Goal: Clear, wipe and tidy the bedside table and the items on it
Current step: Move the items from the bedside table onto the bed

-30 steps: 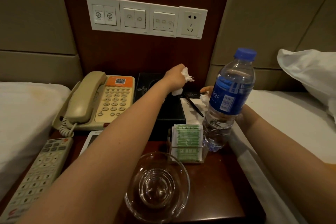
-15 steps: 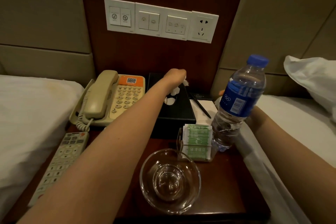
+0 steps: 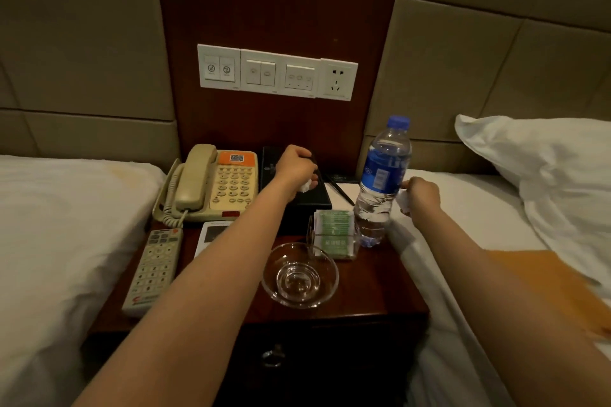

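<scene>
On the dark wooden bedside table (image 3: 373, 291), my left hand (image 3: 296, 167) reaches over the black tissue box (image 3: 317, 200) and grips a crumpled white tissue (image 3: 305, 187). Just right of the blue-capped water bottle (image 3: 383, 175), my right hand (image 3: 425, 193) has its fingers curled around a small white tissue wad (image 3: 403, 202). The bottle stands upright at the table's right edge. In front of it are a clear holder of green packets (image 3: 334, 235) and an empty glass bowl (image 3: 299, 276).
A beige phone (image 3: 211, 185), a remote (image 3: 153, 269) and a white card (image 3: 211, 235) lie at the left. A notepad with a pen (image 3: 344, 192) sits behind the bottle. White beds flank the table, with a pillow (image 3: 545, 158) at the right. A switch panel (image 3: 277, 74) is on the wall.
My left hand has dropped from above the tissue box down onto it, still gripping the tissue. My right hand has come out from behind the bottle to its right side. The view has pulled back.
</scene>
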Available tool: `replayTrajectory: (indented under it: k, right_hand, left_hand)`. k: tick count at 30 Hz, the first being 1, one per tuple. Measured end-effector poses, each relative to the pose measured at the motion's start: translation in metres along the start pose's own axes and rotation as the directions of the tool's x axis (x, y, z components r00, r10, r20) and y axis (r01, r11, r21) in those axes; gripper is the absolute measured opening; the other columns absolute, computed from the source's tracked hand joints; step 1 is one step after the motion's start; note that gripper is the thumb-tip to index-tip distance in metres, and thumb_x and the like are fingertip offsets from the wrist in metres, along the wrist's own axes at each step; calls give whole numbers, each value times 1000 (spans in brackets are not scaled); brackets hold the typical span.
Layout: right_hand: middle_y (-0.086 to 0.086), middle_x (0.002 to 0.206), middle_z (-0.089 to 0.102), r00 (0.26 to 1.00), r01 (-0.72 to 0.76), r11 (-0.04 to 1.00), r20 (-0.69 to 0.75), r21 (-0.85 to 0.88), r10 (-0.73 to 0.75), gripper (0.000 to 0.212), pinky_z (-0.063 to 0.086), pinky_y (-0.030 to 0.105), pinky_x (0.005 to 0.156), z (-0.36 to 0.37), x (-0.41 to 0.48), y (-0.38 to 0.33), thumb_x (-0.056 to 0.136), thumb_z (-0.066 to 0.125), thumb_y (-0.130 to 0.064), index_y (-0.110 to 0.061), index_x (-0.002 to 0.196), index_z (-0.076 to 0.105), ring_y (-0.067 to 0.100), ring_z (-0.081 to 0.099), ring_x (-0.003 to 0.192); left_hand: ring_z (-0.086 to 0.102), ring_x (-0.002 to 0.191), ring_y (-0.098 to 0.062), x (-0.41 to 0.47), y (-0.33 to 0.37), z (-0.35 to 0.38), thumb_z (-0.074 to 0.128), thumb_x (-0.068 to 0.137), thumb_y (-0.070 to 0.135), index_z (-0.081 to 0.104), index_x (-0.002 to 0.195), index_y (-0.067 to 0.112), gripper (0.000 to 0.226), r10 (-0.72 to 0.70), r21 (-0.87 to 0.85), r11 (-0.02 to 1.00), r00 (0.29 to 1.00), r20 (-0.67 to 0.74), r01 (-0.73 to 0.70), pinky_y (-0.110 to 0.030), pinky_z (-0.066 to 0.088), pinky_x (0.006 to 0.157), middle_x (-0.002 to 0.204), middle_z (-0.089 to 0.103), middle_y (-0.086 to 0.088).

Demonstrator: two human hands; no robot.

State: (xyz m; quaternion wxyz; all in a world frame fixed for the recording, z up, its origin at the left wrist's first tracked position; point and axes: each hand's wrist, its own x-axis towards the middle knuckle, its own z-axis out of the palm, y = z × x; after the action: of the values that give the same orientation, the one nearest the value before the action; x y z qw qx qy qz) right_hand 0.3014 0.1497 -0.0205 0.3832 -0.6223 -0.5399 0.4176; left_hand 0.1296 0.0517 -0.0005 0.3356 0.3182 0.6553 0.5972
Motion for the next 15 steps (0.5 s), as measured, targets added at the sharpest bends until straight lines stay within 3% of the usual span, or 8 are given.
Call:
replayTrajectory:
  k: [3,5,8,10,13,15]
  right_hand:
    - [19,123,57,995,70,987,-56,-142,-79,29,46,37,95,-10,-32,-4,96,40,-5,3,115,60,32,54,110]
    - [17,121,59,992,110,979,-36,-171,-117,30,43,34,89,-14,-50,-2,97,38,-7,1,113,62,30,55,107]
    - [18,112,63,987,160,987,-32,16,-160,29,35,30,72,-14,-81,4,94,41,-9,2,105,66,29,54,93]
    - [17,110,64,982,188,978,-33,86,-186,28,36,25,68,-12,-100,10,93,43,-10,0,103,67,29,54,92]
    - [16,109,64,965,259,966,37,3,-259,31,39,20,55,-8,-130,19,94,40,-13,-2,105,67,28,53,88]
    - [18,104,65,934,352,933,96,-77,-344,32,39,28,62,-5,-147,24,94,39,-13,3,101,66,31,56,90]
  left_hand:
    - [44,62,-15,-29,-6,2,32,97,1,46,104,12,19,-13,8,1000,1000,4,13,-24,39,48,90,53,-10]
    - [43,59,-14,-48,-7,2,32,98,5,48,102,10,18,-26,51,998,999,36,24,-24,36,47,84,53,-9]
    - [44,58,-15,-69,-8,0,35,97,6,52,100,9,17,15,195,980,993,116,-37,-25,39,47,78,54,-6]
    - [44,58,-15,-80,-9,-1,38,97,8,53,102,7,16,30,204,977,988,151,-61,-24,39,47,78,54,-6]
    - [44,58,-13,-103,-10,-6,41,97,11,55,103,6,15,31,209,976,987,157,-64,-23,40,47,80,55,-5]
    - [43,57,-12,-118,-17,-9,41,97,10,55,103,6,16,22,183,982,987,160,-51,-22,39,47,80,54,-5]
